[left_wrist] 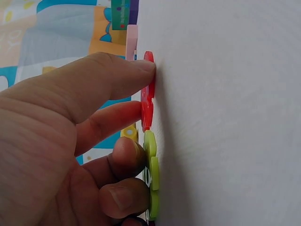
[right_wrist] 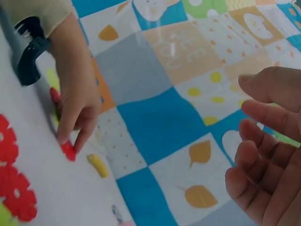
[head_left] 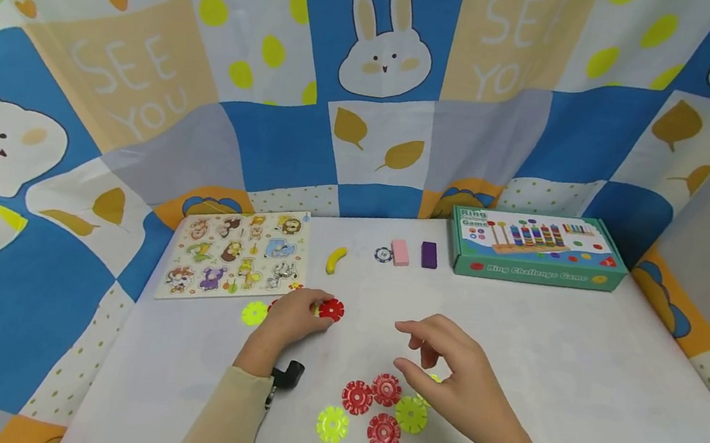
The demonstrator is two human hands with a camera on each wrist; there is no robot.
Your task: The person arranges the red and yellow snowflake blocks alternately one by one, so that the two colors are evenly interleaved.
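Note:
My left hand point(head_left: 295, 316) pinches a red notched plastic disc point(head_left: 331, 310) between thumb and index finger, low at the table. Its other fingers touch a yellow-green disc point(left_wrist: 154, 181) beside the red one in the left wrist view. Further left along this row lies another yellow-green disc point(head_left: 254, 313); a red one next to it is mostly covered by my hand. My right hand point(head_left: 458, 378) hovers with loosely bent fingers, holding nothing. Below it is a loose group of red discs point(head_left: 384, 433) and yellow-green discs point(head_left: 332, 425), one partly hidden by that hand.
An animal puzzle board point(head_left: 238, 255) lies at the back left. Toward the back are a yellow curved piece point(head_left: 335, 260), a patterned round piece point(head_left: 383, 254), a pink block point(head_left: 400, 252) and a purple block point(head_left: 429, 255). A green game box point(head_left: 538, 248) stands at the back right, before a patterned cloth.

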